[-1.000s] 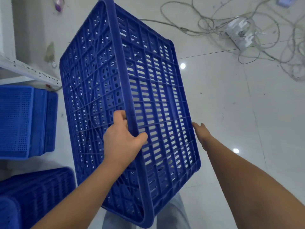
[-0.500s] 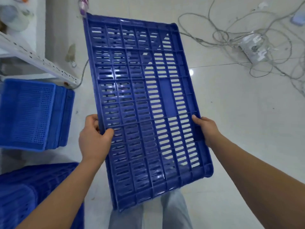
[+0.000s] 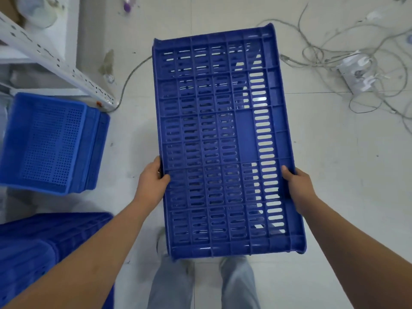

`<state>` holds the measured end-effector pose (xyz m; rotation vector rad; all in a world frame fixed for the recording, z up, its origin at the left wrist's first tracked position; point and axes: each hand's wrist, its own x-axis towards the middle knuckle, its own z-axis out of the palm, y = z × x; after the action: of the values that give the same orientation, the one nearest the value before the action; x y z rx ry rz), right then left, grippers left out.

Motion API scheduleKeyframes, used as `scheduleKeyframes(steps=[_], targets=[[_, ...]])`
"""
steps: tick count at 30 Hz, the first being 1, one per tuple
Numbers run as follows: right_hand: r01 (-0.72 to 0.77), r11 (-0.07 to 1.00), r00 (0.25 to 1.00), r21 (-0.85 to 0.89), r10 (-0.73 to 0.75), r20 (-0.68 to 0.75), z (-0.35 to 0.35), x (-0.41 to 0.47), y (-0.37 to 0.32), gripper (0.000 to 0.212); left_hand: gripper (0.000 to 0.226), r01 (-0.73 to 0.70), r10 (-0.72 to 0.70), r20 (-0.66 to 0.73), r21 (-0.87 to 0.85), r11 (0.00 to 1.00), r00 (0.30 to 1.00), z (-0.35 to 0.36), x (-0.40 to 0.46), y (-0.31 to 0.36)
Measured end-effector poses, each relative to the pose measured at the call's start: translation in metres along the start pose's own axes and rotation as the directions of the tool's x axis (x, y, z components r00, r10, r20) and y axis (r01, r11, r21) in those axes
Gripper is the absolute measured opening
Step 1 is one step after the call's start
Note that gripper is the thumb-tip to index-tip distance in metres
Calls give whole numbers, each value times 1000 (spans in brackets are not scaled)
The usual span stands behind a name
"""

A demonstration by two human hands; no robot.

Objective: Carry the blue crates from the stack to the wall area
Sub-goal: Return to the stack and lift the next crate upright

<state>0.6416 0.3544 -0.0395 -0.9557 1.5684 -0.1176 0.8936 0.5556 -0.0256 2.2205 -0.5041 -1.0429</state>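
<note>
A dark blue slotted crate (image 3: 245, 130) hangs in front of me above the floor, turned on its side so one long slotted wall faces up at me. My left hand (image 3: 151, 181) grips its left edge, thumb over the top. My right hand (image 3: 298, 186) grips the right edge the same way. Both hands hold the crate's near half. At the bottom left stands a stack of dark blue crates (image 3: 44, 246).
Lighter blue perforated baskets (image 3: 51, 143) lie nested on their side at the left. A white metal shelf frame (image 3: 60, 65) stands at the far left. Tangled grey cables (image 3: 334, 61) and a white power strip (image 3: 359, 72) lie on the tiled floor at the upper right.
The crate has turned from a steep tilt, where its inside showed, to lie flat-on to me, and it has shifted right. Both hands have slid to grip opposite edges.
</note>
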Motion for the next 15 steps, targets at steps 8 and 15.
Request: scheduleKeyframes(steps=[8, 15], targets=[[-54, 998, 998, 20, 54, -23, 2, -9, 2, 24, 53, 131, -129, 24, -100, 986, 991, -5, -1, 11], [-38, 999, 999, 14, 38, -8, 0, -13, 0, 26, 58, 279, -185, -275, 361, 890, 943, 28, -14, 43]])
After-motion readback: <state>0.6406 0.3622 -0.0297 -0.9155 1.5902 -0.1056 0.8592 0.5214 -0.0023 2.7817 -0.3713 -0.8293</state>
